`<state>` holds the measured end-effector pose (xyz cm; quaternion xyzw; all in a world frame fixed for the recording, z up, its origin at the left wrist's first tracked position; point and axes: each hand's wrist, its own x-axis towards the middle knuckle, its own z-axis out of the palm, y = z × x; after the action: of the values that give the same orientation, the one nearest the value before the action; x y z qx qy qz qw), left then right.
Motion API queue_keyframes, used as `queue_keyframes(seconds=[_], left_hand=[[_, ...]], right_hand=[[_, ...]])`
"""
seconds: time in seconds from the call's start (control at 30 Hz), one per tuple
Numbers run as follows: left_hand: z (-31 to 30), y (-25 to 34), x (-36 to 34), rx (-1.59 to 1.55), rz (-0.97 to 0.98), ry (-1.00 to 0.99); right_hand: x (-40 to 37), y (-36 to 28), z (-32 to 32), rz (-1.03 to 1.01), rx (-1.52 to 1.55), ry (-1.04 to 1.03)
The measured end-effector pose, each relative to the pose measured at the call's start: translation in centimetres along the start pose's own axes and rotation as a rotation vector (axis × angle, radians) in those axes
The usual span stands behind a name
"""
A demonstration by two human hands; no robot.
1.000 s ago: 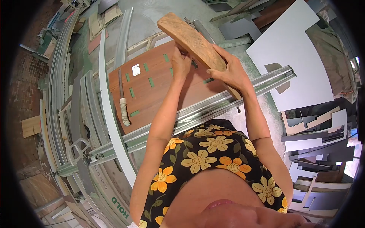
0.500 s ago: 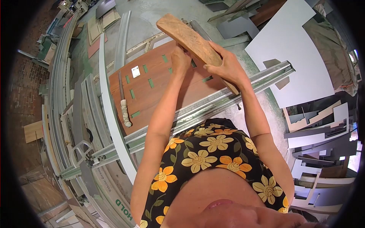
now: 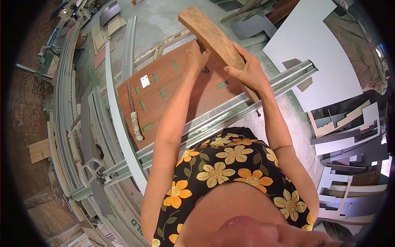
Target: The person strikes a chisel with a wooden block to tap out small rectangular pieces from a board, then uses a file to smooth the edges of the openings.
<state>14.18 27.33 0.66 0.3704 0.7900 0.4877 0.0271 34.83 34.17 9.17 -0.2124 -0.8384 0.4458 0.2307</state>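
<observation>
A thick worn wooden block [image 3: 212, 37] is tilted above a reddish-brown board [image 3: 160, 107] that has several green slots. My right hand [image 3: 247, 70] grips the block along its lower right side, thumb on the near face. Close to the block's left edge, my left hand [image 3: 196, 57] has its fingers curled together; what they hold, if anything, is hidden. On the board's left part lie a thin rod with a wrapped handle [image 3: 135, 125] and a small white card [image 3: 144, 81].
Metal rails [image 3: 230, 109] cross in front of my body. A long white strip [image 3: 117, 119] runs along the board's left side. Large white sheets [image 3: 317, 53] and stacked offcuts [image 3: 349, 140] stand at the right. Long profiles [image 3: 61, 103] line the left.
The wooden block and both hands have moved slightly up in the view, the block also a little to the right. My right hand still grips it.
</observation>
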Motion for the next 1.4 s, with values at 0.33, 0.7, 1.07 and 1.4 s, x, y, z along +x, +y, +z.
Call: queue_keyframes(seconds=[0.33, 0.7, 1.07, 1.4], left_hand=[[-3.4, -0.7, 2.0, -0.082, -0.064, 0.172], [-2.4, -5.4, 4.7, -0.070, 0.052, 0.335], [-0.9, -5.5, 4.4, -0.152, 0.025, 0.315], [-0.4, -6.0, 4.4, -0.092, 0.102, 0.375]], right_hand=[[1.7, 0.4, 0.2, -0.011, 0.045, 0.033], [5.3, 1.0, 1.2, -0.050, 0.079, 0.035], [8.3, -0.4, 2.7, -0.104, -0.004, -0.046], [9.1, -1.2, 3.4, -0.102, -0.080, -0.180]])
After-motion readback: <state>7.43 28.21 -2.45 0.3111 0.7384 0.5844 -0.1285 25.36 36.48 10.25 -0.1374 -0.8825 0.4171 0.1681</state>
